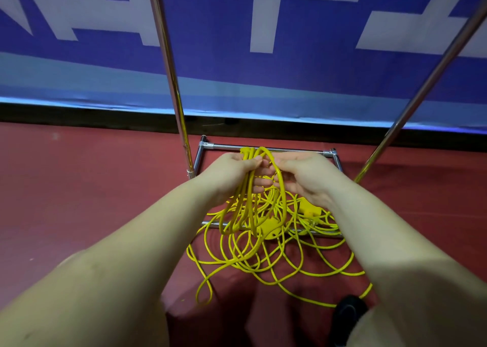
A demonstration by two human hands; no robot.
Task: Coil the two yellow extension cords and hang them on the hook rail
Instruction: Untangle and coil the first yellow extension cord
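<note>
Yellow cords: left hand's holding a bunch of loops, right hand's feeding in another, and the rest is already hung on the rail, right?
Not quite. The left hand does grip the bunch of loops and the right hand holds another, but the head view shows the rest of the yellow cord lying loose on the red floor, not hung.

An indoor hall, perhaps a sports or event venue: a red floor runs up to a large blue-and-white banner, with a chrome rack standing before the banner.

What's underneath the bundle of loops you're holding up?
Under the coiled loops gripped by the left hand and right hand lies a loose yellow cord tangle on the red floor, with two yellow sockets. The forearms hide its edges.
</note>
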